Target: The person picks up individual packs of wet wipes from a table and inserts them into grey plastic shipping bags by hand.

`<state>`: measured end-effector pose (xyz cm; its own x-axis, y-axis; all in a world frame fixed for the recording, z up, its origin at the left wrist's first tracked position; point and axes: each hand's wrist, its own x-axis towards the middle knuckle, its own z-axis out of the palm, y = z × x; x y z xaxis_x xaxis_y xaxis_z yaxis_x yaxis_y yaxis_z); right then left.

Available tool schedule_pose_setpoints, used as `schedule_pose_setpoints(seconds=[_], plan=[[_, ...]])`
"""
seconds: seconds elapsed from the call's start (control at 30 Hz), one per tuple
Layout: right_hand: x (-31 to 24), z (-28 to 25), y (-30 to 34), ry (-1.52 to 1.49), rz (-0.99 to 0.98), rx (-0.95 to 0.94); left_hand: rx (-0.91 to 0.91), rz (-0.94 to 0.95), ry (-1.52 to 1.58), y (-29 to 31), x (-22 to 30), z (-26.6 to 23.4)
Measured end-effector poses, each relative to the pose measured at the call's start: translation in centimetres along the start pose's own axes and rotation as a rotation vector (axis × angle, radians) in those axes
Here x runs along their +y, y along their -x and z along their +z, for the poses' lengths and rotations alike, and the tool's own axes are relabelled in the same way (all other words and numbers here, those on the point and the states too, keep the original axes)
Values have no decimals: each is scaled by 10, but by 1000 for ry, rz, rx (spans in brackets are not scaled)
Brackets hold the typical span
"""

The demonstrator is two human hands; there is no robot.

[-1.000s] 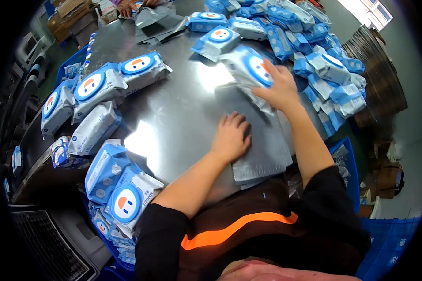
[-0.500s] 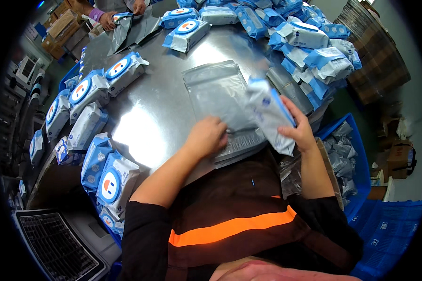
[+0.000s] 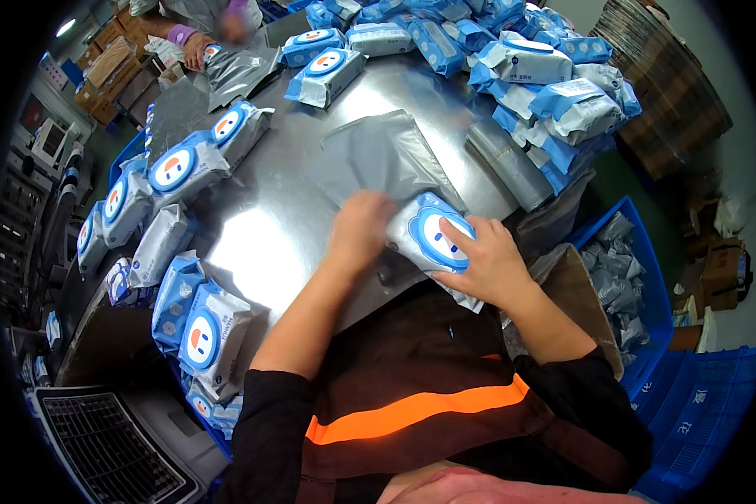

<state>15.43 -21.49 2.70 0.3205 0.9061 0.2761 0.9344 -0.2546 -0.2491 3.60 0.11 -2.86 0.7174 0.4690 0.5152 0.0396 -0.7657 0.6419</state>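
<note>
A white and blue pack of wet wipes (image 3: 422, 225) lies tilted at the table's near edge, its round lid up. My right hand (image 3: 489, 262) is closed round the pack's right side, thumb on top. Next to the pack's left end, my left hand (image 3: 359, 231) is blurred, its fingers curled at the near edge of a grey plastic mailing bag (image 3: 374, 155). This bag is spread and creased beyond both hands. Part of a stack of flat grey bags (image 3: 397, 270) shows beneath the pack.
Wipe packs are heaped at the far right (image 3: 525, 63) and lined up along the left edge (image 3: 176, 168). A rolled grey film (image 3: 508, 164) lies on the right. A blue crate (image 3: 659, 286) holds filled grey bags. Across the metal table, another person's hand (image 3: 197, 50) handles a grey bag.
My right hand has brought the wipes pack left and down onto the bags, turning its lid up. The top bag's left side has shifted and creased. My left hand has moved slightly.
</note>
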Motion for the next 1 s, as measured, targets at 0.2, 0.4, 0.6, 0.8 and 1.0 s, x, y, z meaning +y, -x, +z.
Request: schedule_pose_setpoints(seconds=[0.2, 0.4, 0.6, 0.8, 1.0], plan=[[-6, 7, -8, -34, 139, -22, 67, 83, -56, -1, 4, -4], [-23, 20, -20, 16, 263, 55, 165, 209, -129, 22, 3, -6], [-24, 10, -39, -59, 369, -46, 53, -35, -431, 28, -17, 2], [-19, 29, -51, 83, 384, 53, 10, -7, -291, 36, -11, 6], [17, 12, -58, -367, -150, -234, 1, -93, -338, 40, -24, 12]])
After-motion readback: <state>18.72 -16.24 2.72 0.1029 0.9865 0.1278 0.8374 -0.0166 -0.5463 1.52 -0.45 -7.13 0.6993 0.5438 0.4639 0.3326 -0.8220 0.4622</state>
